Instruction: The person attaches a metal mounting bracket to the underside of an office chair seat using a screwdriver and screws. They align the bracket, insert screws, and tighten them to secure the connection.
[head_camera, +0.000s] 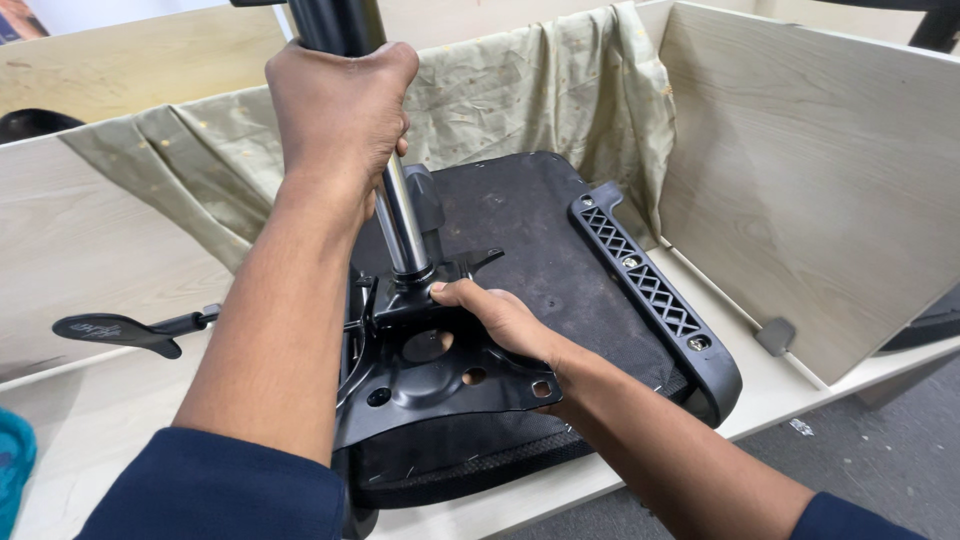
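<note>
The left hand (340, 110) gripped the black-and-chrome cylinder (400, 215), standing upright in the black plate (440, 375). The right hand (500, 320) pressed half-open on this plate, over the upturned seat (540, 230) at the table's (120, 420) front edge.

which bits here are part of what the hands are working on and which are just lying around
In hand:
- left hand gripping the black gas-lift column
- right hand resting on the black metal mounting plate
- upturned chair seat
- black lever paddle

Lying about:
- olive cloth
- teal item at the left edge
- grey clip
</note>
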